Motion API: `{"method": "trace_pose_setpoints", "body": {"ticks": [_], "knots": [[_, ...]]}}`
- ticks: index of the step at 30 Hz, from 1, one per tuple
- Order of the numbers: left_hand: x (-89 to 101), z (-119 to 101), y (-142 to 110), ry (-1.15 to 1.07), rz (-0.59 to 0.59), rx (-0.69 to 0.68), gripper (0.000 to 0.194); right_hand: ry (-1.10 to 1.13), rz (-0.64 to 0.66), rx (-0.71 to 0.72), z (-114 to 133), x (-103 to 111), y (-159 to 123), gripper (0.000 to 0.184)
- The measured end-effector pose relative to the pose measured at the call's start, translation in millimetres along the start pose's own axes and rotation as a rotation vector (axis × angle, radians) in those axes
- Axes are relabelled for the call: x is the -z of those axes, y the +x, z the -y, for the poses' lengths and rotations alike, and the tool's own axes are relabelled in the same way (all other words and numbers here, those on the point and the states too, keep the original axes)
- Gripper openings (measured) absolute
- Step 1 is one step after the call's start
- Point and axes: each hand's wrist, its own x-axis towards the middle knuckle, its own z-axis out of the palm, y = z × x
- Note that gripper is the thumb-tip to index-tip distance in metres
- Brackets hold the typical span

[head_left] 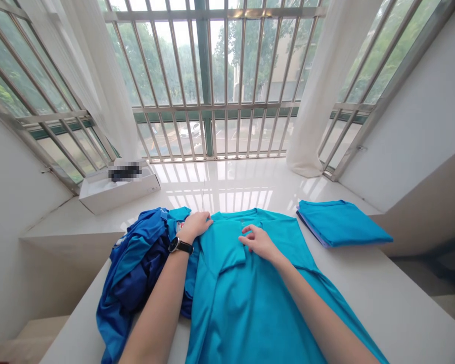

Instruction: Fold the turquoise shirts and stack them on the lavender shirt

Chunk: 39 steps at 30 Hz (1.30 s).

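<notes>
A turquoise T-shirt (250, 303) lies spread in front of me. Its left side is folded inward, with that sleeve (227, 253) lying across the middle. My left hand (197, 225), with a black-strapped watch on the wrist, is at the folded shoulder beside the collar, its fingers closed on the fabric. My right hand (260, 243) is over the chest near the sleeve end, fingers bent and apart, holding nothing. Beside my left forearm is a crumpled heap of blue clothes (140, 268), partly hidden by that arm.
A folded stack of clothes (341, 222), turquoise on top, lies on the white table (364, 283) at the right. On the sill (227, 187) at the back left stands an open white box (117, 194) with a blurred dark item. Barred windows and white curtains (318, 91) are behind.
</notes>
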Motion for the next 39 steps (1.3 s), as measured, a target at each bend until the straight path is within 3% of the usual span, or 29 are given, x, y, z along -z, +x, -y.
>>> {"method": "trace_pose_setpoints", "body": {"ticks": [10,14,19,25,33,39], "knots": [[12.0,3,-7,0.012,0.045,0.040,0.024,-0.166,-0.074,0.097,4,-8,-3,0.022],[12.7,3,-8,0.021,0.055,0.038,0.024,-0.336,-0.138,0.099,7,12,-3,0.018],[14.2,-5,-10,0.041,0.016,0.032,0.025,-0.608,-0.324,-0.048,-2,50,-3,0.023],[20.5,-24,-13,0.068,-0.081,0.006,0.026,-0.789,-0.344,-0.102,-11,52,-2,0.026],[29.6,-48,-21,0.007,-0.095,-0.102,0.026,-0.816,-0.361,-0.116,-19,60,4,0.018],[25.7,-50,-21,0.007,-0.070,-0.123,0.026,-0.704,-0.394,-0.073,-27,69,6,0.019]]}}
